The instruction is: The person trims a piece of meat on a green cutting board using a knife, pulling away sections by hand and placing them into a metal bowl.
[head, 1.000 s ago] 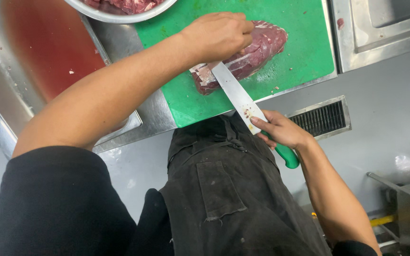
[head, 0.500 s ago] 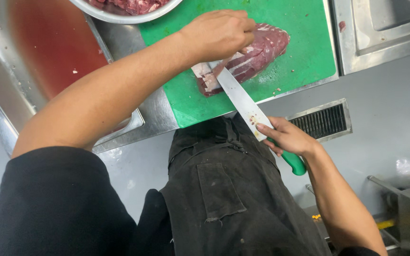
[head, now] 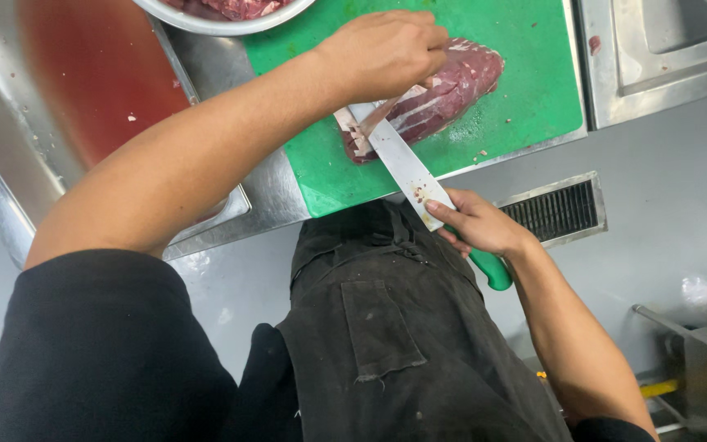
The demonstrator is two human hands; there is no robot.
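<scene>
While left hand pins slab of raw meat on green cutting board, fingers curled over it: meat looks soft, wet, slippery, likely best pinned from top. Right hand wrapped round green-handled knife; blade at meat's near end.

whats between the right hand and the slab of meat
Only the knife blade spans from the right hand to the meat, above the green board, in the head view.
</scene>
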